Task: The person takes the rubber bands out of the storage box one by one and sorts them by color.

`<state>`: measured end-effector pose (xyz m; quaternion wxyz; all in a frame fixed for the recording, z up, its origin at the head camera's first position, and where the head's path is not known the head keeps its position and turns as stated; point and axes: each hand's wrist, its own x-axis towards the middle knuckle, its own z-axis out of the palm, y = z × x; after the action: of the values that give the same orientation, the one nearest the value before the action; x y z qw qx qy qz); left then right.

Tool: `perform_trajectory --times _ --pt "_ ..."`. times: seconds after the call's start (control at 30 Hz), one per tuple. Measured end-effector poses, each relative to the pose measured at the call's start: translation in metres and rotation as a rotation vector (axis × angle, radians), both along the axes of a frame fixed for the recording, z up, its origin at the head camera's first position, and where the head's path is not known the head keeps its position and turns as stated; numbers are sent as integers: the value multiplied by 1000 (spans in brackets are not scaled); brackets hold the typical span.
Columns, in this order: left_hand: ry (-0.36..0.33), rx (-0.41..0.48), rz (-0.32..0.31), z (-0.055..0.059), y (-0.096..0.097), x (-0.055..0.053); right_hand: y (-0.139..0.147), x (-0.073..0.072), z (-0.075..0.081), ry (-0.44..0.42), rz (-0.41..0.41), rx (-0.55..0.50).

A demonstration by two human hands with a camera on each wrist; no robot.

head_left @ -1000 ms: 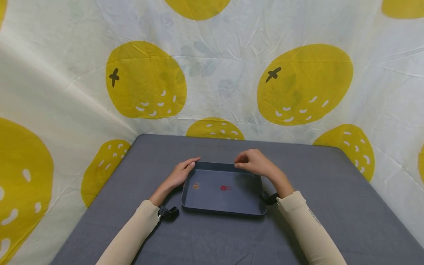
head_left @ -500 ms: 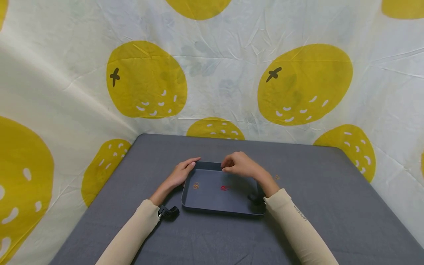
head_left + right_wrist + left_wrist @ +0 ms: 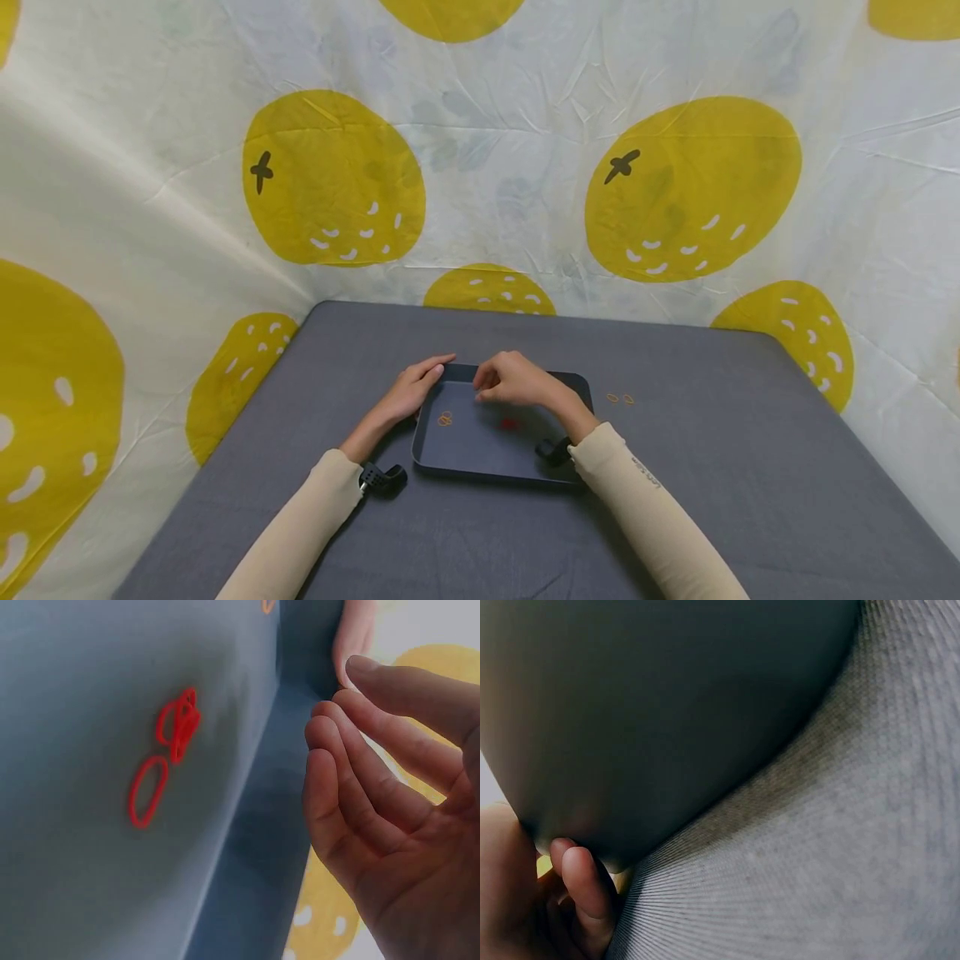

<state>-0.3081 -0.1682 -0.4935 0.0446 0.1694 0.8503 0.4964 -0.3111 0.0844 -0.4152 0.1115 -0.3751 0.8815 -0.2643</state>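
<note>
A dark grey rectangular tray [image 3: 480, 454] lies on the table. My left hand [image 3: 408, 390] grips its far left corner, thumb at the rim and fingers [image 3: 585, 881] curled against the outer side. Over the tray, towards its far wall, hovers my right hand [image 3: 517, 382], fingers loosely bent and nothing seen between them. Below it, on the tray floor, are several red rubber bands [image 3: 180, 724], bunched together, with a single red rubber band [image 3: 147, 792] beside the bunch. A few orange rubber bands [image 3: 446, 418] sit at the tray's left side.
Two orange rubber bands [image 3: 620, 399] lie on the grey table cloth [image 3: 712, 467] right of the tray. A white curtain [image 3: 510, 167] with yellow fruit prints hangs behind and beside the table. Dark wrist cameras [image 3: 384, 479] sit on both wrists.
My right hand has moved left and slightly nearer, from the tray's far right corner to above its middle. The orange rubber bands on the right have come into sight. My left hand stays put.
</note>
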Motion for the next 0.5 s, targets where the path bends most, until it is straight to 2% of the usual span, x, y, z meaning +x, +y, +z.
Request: perform_trajectory --times 0.5 --pt "19 -8 -1 1 -1 0 -33 -2 -20 -53 70 46"
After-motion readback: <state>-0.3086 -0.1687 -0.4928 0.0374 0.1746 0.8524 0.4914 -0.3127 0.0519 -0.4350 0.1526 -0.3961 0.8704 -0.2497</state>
